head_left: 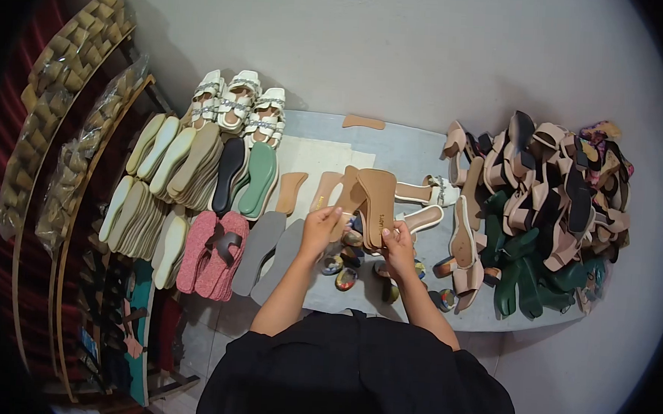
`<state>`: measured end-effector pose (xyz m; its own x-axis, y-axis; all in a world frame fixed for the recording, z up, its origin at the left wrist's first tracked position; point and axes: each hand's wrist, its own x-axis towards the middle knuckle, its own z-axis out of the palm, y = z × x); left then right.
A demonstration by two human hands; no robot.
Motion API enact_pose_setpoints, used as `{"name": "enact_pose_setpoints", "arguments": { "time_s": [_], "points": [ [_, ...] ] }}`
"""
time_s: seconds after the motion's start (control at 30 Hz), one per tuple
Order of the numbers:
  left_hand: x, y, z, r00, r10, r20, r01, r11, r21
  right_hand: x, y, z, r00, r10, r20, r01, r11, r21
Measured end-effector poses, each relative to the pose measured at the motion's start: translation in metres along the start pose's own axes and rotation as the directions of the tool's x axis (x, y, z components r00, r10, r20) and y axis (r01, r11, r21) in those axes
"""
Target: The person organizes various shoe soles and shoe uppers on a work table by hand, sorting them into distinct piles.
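Observation:
My left hand (319,230) pinches the lower end of a tan insole (349,191), which stands tilted above the table. Beside it, my right hand (398,249) grips a small stack of tan insoles (377,202) near the bottom, thumb in front; dark lettering runs along the front one. The upper parts of the two overlap or nearly touch. Behind my hands lie a loose tan insole piece (291,191) and a white sandal (443,192). Below them, several colourful patterned round pieces (346,279) are partly hidden by my hands and forearms.
Left on the table (417,148) stand stacked soles (199,159), pink slippers (213,253) and white sandals (239,101). A heap of heeled shoes (564,197) fills the right end. Shelves (71,163) with bagged heel blocks rise at far left; a wall (400,46) is behind.

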<state>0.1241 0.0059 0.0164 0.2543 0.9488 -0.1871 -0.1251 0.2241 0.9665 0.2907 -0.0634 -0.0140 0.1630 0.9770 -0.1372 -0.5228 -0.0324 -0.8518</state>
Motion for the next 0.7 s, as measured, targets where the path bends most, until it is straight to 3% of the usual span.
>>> {"name": "enact_pose_setpoints", "arguments": {
  "time_s": [0.13, 0.23, 0.27, 0.37, 0.4, 0.43, 0.5, 0.53, 0.6, 0.67, 0.7],
  "points": [
    [-0.007, -0.009, 0.010, 0.999, -0.031, 0.018, 0.032, 0.995, -0.095, -0.007, -0.004, -0.039, 0.993, -0.113, -0.019, 0.113, 0.994, -0.008],
    [-0.015, -0.016, 0.009, 0.998, 0.006, -0.061, -0.034, 0.879, -0.475, -0.015, -0.020, -0.064, 0.983, -0.167, -0.080, 0.168, 0.986, 0.008],
    [-0.022, -0.015, 0.011, 0.988, -0.022, -0.151, -0.063, 0.844, -0.532, -0.017, -0.024, -0.072, 0.981, -0.167, -0.097, 0.168, 0.986, 0.005],
    [-0.035, -0.018, 0.022, 0.995, 0.066, -0.081, -0.098, 0.854, -0.511, -0.025, -0.030, -0.084, 0.983, -0.155, -0.100, 0.153, 0.988, -0.030],
    [-0.038, -0.020, 0.025, 0.992, 0.110, 0.062, -0.068, 0.879, -0.472, -0.031, -0.037, -0.078, 0.989, -0.129, -0.074, 0.128, 0.992, -0.014],
    [-0.043, -0.025, 0.033, 0.997, 0.067, 0.035, -0.044, 0.885, -0.463, -0.035, -0.041, -0.074, 0.994, -0.100, -0.046, 0.100, 0.995, 0.003],
    [-0.050, -0.027, 0.060, 1.000, -0.013, -0.025, 0.000, 0.894, -0.449, -0.034, -0.038, -0.081, 0.986, -0.057, 0.155, 0.034, 0.988, 0.150],
    [-0.048, -0.032, 0.062, 0.995, -0.004, 0.104, 0.057, 0.855, -0.516, -0.034, -0.039, -0.082, 0.966, -0.047, 0.254, -0.010, 0.976, 0.217],
    [-0.041, -0.035, 0.065, 0.938, 0.150, 0.312, 0.115, 0.715, -0.689, -0.044, -0.042, -0.077, 0.947, 0.058, 0.317, -0.146, 0.955, 0.259],
    [-0.026, -0.041, 0.063, 0.785, 0.392, 0.479, 0.212, 0.558, -0.803, -0.050, -0.038, -0.080, 0.907, 0.122, 0.404, -0.240, 0.936, 0.257],
    [-0.025, -0.035, 0.065, 0.861, 0.293, 0.416, 0.140, 0.649, -0.748, -0.053, -0.038, -0.079, 0.902, 0.145, 0.407, -0.259, 0.935, 0.242]
  ]
}}
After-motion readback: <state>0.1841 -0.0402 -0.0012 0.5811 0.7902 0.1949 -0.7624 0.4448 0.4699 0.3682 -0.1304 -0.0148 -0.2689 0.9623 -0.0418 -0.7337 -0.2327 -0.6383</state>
